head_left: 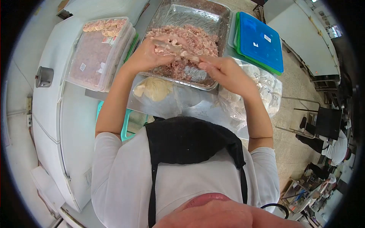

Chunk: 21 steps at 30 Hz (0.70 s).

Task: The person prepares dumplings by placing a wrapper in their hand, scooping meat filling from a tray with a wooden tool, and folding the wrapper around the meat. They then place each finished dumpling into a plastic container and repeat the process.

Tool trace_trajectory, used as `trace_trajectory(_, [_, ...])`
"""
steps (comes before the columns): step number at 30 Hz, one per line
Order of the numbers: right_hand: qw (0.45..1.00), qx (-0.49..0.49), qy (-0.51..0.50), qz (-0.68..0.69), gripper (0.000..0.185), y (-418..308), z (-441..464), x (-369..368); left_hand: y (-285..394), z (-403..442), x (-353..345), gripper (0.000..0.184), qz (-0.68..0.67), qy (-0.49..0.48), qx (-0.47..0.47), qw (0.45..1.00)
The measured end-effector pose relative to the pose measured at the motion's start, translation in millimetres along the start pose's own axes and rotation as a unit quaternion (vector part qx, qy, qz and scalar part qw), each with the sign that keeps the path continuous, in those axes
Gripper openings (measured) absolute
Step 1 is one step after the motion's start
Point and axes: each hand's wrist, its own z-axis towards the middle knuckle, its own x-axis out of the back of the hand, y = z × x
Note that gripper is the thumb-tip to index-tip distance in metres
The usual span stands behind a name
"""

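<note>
Nearest the person, at the near edge of the worktop (201, 113), a pale, soft, rounded mass (155, 89) lies on clear plastic (171, 106); being so close to that edge, it could be dragged off if the apron (190, 140) or a forearm snags the loose film. Toward the right corner of the same edge, a bulging clear bag (266, 89) with handwriting sits under the right forearm, which could brush and shift it. Beyond, a metal tray (194, 13) carries minced meat (201, 36) heaped across its middle. Over the tray's near side, the left hand (146, 55) is half cupped around wet meat and pale pieces (169, 47), while the right hand (226, 72) narrows its fingertips at their right end; exactly what it grips I cannot tell. Wet, smeared fingers could let pieces slip, and a pull too far toward the person could drop them past the tray's near rim. Farther right, the stacked lids (260, 45) lie beside the tray, where a wide swing of the right elbow or a drip could catch them.
</note>
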Motion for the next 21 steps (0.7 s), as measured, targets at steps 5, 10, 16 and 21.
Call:
trace_trajectory(5, [0.993, 0.102, 0.046, -0.033, 0.031, 56.0, 21.8, -17.6, -18.0, 8.2, 1.0, 0.047, 0.03, -0.085, 0.035, 0.995])
trace_trajectory(10, [0.952, 0.082, 0.12, -0.268, 0.03, 67.4, 25.3, -20.9, -52.5, 12.3, -14.9, 0.043, 0.035, 0.026, 0.182, 0.982])
trace_trajectory(16, [0.947, -0.019, 0.079, -0.311, 0.027, 119.2, 29.1, -35.4, -51.6, 1.3, -16.5, 0.041, -0.016, 0.031, 0.086, 0.996])
trace_trajectory(21, [0.961, -0.061, 0.065, -0.261, 0.029, 77.8, -2.4, -0.3, -2.3, -16.2, -0.9, 0.033, -0.056, 0.019, 0.141, 0.988])
